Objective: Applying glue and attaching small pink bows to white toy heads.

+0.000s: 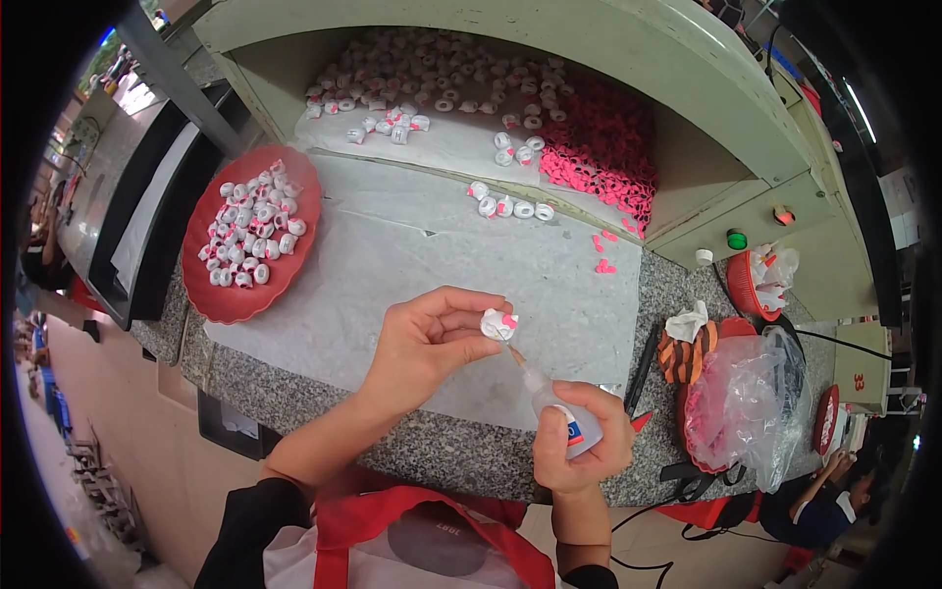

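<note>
Between the thumb and fingers of my left hand [422,344] is a small white ring-shaped piece [497,324] with a pink patch on it. My right hand [587,437] is wrapped round a clear squeeze glue bottle [564,417] with a blue-and-white label. The bottle tilts up to the left, and its thin nozzle [519,355] reaches the lower edge of the white piece or just short of it; I cannot tell if they touch. Beyond my hands several like white pieces [505,206] stand in a group on the white paper sheet [383,255], with loose pink bits [604,265] to their right.
On the left a red scalloped tray [201,290] holds many white-and-pink pieces. The pale green cabinet [628,49] at the back shelters more pieces and a heap of pink bits [599,162]. Rightward are a red basket [743,285], an orange-and-black striped item [677,358] and a plastic bag [751,393].
</note>
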A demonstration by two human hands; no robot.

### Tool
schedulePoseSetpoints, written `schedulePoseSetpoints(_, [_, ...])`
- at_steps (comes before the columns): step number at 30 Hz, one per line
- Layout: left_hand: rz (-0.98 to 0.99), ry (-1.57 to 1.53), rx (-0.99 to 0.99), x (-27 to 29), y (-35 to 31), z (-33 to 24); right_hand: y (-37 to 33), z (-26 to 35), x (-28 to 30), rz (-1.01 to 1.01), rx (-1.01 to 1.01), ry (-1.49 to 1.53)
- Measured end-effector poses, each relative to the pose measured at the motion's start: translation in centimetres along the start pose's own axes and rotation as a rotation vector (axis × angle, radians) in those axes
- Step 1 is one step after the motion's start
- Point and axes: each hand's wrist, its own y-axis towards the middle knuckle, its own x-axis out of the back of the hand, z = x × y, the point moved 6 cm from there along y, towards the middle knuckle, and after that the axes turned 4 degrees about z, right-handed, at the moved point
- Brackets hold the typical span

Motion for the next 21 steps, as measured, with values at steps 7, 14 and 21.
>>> schedulePoseSetpoints(7, [-0.064, 0.066, -0.026, 1.1, 0.2, 0.1, 0.3, -9.4, 1.6, -0.089, -0.736, 0.557])
schedulePoseSetpoints(14, [0.031, 0.025, 0.035, -0.6, -0.3, 1.2, 7.0, -18.8, 1.4, 0.233, -0.631, -0.499])
schedulePoseSetpoints(21, [-0.028, 0.066, 0.051, 0.6, -0.2, 2.4, 1.8, -14.2, -0.2, 0.153, -0.868, 0.169])
